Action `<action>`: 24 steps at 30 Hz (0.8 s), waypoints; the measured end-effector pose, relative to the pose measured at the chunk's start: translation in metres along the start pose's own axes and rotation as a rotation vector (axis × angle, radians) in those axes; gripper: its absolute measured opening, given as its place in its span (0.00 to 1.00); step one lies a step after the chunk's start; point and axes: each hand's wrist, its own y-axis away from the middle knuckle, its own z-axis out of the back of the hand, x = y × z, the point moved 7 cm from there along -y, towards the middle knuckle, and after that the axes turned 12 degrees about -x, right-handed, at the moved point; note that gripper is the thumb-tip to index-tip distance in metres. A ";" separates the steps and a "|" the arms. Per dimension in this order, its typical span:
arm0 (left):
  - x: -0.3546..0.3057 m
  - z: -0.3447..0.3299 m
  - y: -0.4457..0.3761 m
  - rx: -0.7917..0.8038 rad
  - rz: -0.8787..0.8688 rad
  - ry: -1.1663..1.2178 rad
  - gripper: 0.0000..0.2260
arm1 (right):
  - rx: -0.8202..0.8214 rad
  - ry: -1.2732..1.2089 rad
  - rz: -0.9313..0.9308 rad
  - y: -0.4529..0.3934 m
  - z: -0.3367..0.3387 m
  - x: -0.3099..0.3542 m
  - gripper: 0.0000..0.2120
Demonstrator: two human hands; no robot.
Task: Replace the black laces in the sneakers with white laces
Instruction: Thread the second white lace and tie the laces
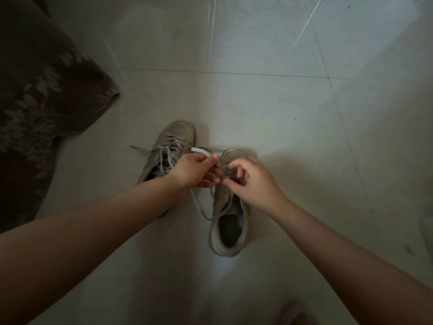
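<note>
Two worn pale sneakers stand on the tiled floor. The left sneaker (172, 146) is laced with a pale lace whose loose ends trail to its left. The right sneaker (228, 221) lies nearer to me, its opening towards me. My left hand (194, 170) pinches a white lace (200, 151) that runs past the toe of the right sneaker and trails down between the shoes. My right hand (251, 181) hovers over the right sneaker's eyelets, its fingers curled and pinching at the lacing there. What exactly its fingertips hold is too dark to tell.
A dark patterned cloth (42, 102) covers the floor at the left. Pale floor tiles (257, 102) stretch ahead and to the right. A blurred reddish object (295, 315) shows at the bottom edge.
</note>
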 end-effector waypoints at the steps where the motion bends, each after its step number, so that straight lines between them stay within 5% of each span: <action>1: 0.000 -0.001 0.001 0.006 0.010 0.020 0.13 | 0.014 -0.010 0.036 -0.001 0.000 0.004 0.09; 8: -0.007 0.001 0.009 0.069 -0.056 -0.004 0.11 | -0.080 -0.120 0.012 -0.012 0.008 0.009 0.02; 14: 0.000 0.001 0.014 -0.012 -0.082 0.007 0.10 | -0.004 0.205 0.221 -0.012 0.005 0.023 0.06; 20: 0.016 0.010 0.005 -0.146 0.031 0.053 0.08 | -0.081 0.049 0.032 -0.012 0.018 -0.002 0.05; 24: 0.022 0.007 0.004 -0.120 0.048 -0.009 0.07 | 0.057 0.177 -0.006 -0.006 0.003 -0.014 0.05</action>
